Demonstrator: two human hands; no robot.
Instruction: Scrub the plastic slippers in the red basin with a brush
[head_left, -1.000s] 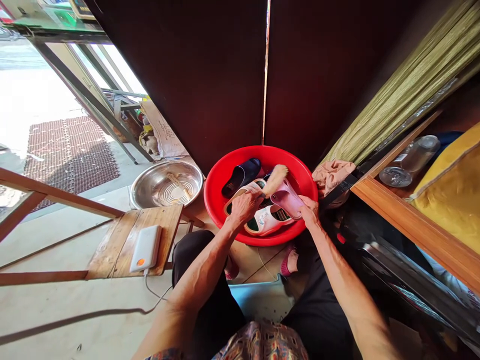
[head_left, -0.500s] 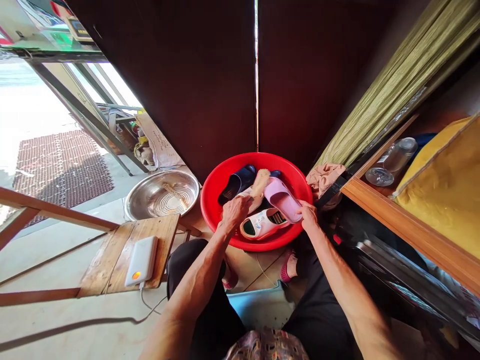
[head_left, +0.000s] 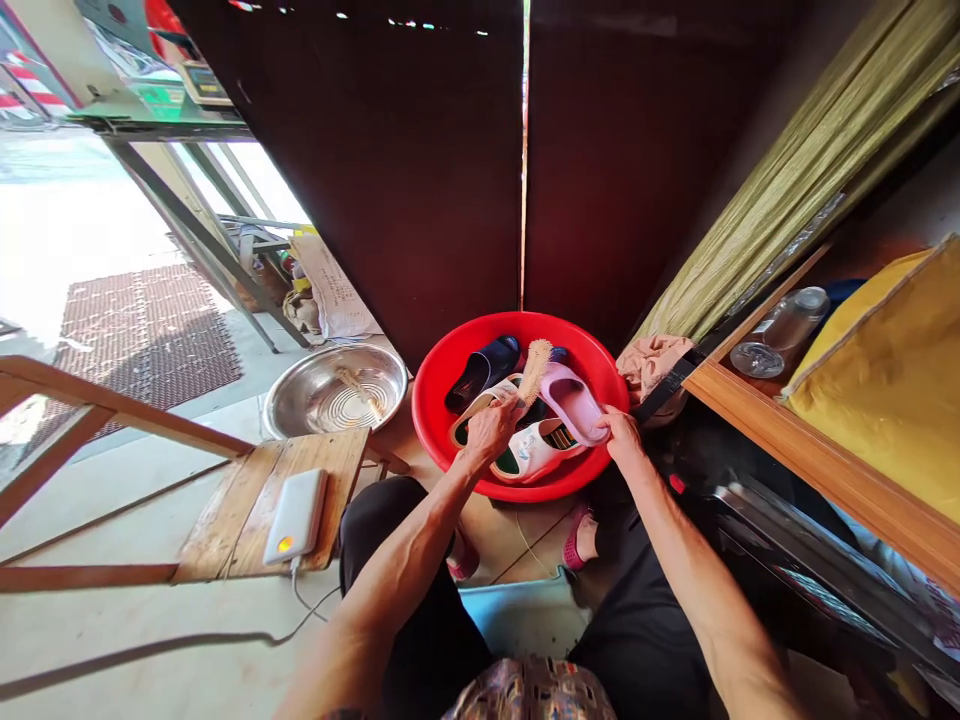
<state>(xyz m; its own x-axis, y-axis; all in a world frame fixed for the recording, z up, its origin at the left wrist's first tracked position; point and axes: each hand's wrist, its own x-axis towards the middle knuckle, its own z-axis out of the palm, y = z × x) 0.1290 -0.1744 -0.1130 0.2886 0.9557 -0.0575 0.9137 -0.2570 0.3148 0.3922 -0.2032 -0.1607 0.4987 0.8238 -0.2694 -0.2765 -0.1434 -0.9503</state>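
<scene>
Clog (head_left: 573,404) and brush (head_left: 536,368) in hand
My left hand (head_left: 489,430) grips the brush, bristles just past twelve — my right hand (head_left: 621,432) pinches the clog's end at the tub's (head_left: 427,410) three o'clock, a navy shoe (head_left: 489,366) at ten.

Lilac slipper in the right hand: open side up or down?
Up: the lilac slipper shows its inside from above, and the right hand grips its heel end.

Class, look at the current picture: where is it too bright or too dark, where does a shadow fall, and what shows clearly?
Head view: the ground outside is washed out to white, with a shadow across part of the brown mat; head view: the dark panels lose most detail; head view: the pink shoe and brush show clearly.
</scene>
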